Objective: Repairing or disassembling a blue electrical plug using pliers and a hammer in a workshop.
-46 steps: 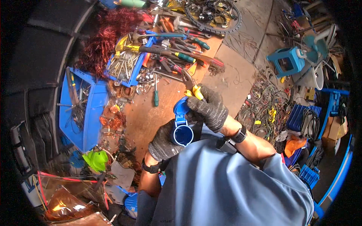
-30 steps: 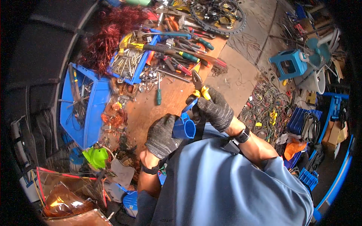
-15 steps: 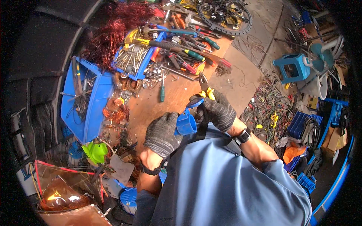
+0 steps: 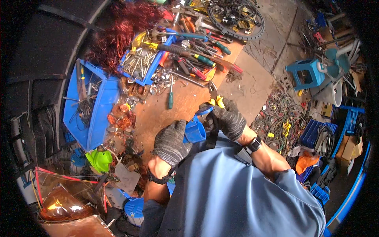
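Two grips look closed: left hand round a blue cup, probably light, stiff, best held by its body; right hand, at two o'clock, round pliers.

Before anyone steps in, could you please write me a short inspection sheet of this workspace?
Surface: brown board, with small scraps scattered along its left side.
Job's things: blue container, its lid raised; yellow-handled pliers, nose pointing away from the person.
Clutter: piled hand tools beyond; blue tray of metal pieces; green-handled screwdriver lying on the board.
Hands: both gloved; left hand holds the container; right hand grips the pliers beside the lid.
Cables: tangled wire heap to the right.
Surroundings: blue bin at left; light-blue stool at far right.
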Tool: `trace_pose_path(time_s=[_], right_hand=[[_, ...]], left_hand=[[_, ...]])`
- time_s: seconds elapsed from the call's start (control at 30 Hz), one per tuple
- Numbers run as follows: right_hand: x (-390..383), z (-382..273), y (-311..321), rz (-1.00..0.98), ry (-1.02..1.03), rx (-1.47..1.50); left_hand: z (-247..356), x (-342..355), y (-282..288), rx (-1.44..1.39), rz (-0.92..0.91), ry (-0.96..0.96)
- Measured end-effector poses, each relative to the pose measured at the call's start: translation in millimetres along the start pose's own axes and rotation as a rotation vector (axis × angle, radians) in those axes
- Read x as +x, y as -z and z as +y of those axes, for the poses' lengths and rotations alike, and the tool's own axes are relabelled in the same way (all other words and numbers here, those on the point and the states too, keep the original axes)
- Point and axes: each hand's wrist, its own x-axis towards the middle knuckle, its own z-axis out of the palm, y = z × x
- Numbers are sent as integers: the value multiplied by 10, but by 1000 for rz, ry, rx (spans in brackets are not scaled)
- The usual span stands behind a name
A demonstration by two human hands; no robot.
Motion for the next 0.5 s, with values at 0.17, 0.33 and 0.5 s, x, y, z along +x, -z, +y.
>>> trace_pose_path(time_s=[0.17,0.33,0.5], right_hand=[[2,-6,-27,27,-34,-14],[13,29,0,63,-73,16],[28,108,30,59,-87,90]], left_hand=[[-39,11,-18,-23,-59,51],[-68,10,-67,-58,1,50],[-49,3,-7,-60,-33,87]])
